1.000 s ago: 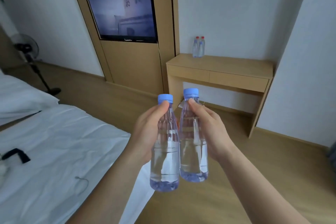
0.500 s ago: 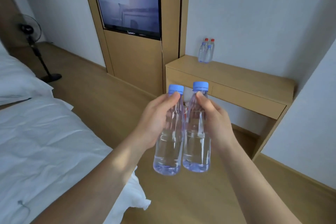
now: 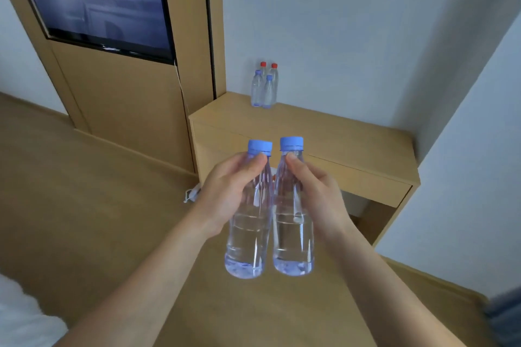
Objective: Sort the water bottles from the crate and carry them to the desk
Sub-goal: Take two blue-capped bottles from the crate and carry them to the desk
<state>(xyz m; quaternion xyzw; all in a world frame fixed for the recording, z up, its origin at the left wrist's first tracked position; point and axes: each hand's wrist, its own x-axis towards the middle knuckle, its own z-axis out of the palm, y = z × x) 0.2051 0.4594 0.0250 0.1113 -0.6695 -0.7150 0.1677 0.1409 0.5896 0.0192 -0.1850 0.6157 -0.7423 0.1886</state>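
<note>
My left hand (image 3: 225, 191) grips a clear water bottle with a blue cap (image 3: 248, 245) by its upper body. My right hand (image 3: 318, 191) grips a second blue-capped bottle (image 3: 293, 245) the same way. Both bottles are upright and side by side, held in the air in front of the wooden desk (image 3: 338, 144). At the desk's back left corner, against the wall, stand several bottles (image 3: 264, 87): two with blue caps in front and two with red caps behind. The crate is out of view.
A wall-mounted TV (image 3: 93, 0) sits in a wooden panel left of the desk. A white plug or cable (image 3: 191, 194) lies on the wooden floor by the desk's left side. A white wall corner (image 3: 465, 163) juts out at right. White bedding (image 3: 22, 318) shows at bottom left.
I have walked closer to the desk, which now looks larger and nearer. The bed has slid almost out of view at left. Both hands keep the same grip on the bottles.
</note>
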